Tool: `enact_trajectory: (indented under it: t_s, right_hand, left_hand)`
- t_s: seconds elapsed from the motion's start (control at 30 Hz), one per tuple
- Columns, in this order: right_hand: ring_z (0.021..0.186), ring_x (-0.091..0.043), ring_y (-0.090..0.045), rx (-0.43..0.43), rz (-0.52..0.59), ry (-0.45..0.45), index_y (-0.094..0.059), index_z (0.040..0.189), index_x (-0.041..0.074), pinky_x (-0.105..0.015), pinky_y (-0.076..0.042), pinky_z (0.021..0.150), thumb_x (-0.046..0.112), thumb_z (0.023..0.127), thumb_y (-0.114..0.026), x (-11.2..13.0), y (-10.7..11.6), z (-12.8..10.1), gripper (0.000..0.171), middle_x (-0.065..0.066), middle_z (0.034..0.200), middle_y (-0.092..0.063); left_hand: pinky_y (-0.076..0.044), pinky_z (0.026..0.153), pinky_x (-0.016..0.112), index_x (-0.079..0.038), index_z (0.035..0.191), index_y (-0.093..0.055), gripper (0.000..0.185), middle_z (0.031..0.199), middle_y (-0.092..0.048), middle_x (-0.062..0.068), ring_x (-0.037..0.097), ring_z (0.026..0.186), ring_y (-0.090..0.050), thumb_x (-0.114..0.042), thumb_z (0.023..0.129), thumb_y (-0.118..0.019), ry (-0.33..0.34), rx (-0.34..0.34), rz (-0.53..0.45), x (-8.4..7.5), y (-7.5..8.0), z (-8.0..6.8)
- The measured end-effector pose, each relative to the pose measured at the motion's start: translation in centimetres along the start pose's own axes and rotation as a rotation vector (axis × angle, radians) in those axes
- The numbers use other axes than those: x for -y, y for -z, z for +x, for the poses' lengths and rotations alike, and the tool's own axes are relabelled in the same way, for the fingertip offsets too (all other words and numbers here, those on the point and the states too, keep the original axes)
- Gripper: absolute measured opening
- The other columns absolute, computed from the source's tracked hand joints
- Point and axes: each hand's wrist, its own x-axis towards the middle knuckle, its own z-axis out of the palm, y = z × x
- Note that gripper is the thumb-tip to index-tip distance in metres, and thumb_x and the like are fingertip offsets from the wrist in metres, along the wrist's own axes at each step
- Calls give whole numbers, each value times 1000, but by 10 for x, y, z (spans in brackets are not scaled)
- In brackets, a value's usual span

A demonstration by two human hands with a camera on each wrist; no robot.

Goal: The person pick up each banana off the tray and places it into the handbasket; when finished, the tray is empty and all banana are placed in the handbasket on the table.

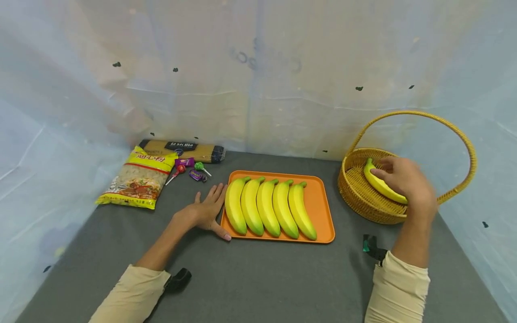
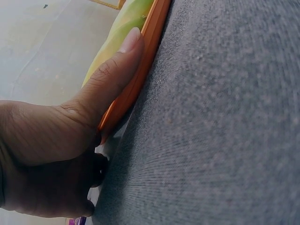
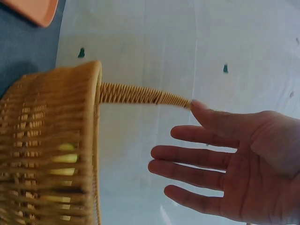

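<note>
Several yellow-green bananas (image 1: 265, 207) lie side by side on an orange tray (image 1: 319, 202). My left hand (image 1: 208, 207) rests at the tray's left edge with fingers spread. In the left wrist view its thumb (image 2: 110, 77) lies along the orange rim. Another banana (image 1: 381, 184) sits inside a wicker basket (image 1: 373, 211) at the right. Above that banana hovers my right hand (image 1: 404, 177). The right wrist view shows the right hand's fingers extended, spread and holding nothing, beside the basket's handle (image 3: 140, 93).
A yellow food bag (image 1: 139, 179), a pasta packet (image 1: 181, 150), two lollipops and purple-wrapped candies (image 1: 195, 174) lie at the back left of the grey table (image 1: 262, 278). The tall basket handle (image 1: 420, 114) arches up beside the right hand. Translucent sheeting (image 1: 282, 80) closes off the back and sides.
</note>
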Motion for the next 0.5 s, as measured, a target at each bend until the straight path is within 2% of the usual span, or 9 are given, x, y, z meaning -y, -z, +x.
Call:
enact_trajectory:
  t_s: [0.17, 0.33, 0.5]
  right_hand:
    - [128, -53, -57, 21, 27, 74, -48, 148, -11, -67, -47, 104, 34, 109, -57, 26, -9, 5, 61, -39, 141, -57]
    - [119, -48, -65, 60, 26, 159, -55, 145, -7, -62, -52, 99, 30, 106, -62, 54, -25, 15, 54, -32, 132, -66]
    - [117, -46, -68, 178, 25, 230, -50, 149, -9, -56, -57, 95, 24, 107, -61, 79, -46, 27, 55, -33, 131, -68]
  left_hand:
    - [9, 124, 75, -12, 165, 21, 171, 174, 25, 14, 34, 163, 20, -98, 51, -72, -3, 0, -2, 2, 0, 0]
    - [10, 124, 75, -14, 165, 22, 171, 174, 26, 13, 34, 163, 21, -98, 50, -72, -4, 0, -12, 2, 0, 0]
    - [9, 124, 75, -13, 165, 22, 171, 174, 26, 13, 34, 163, 21, -97, 50, -73, -4, 2, -15, 1, 0, 1]
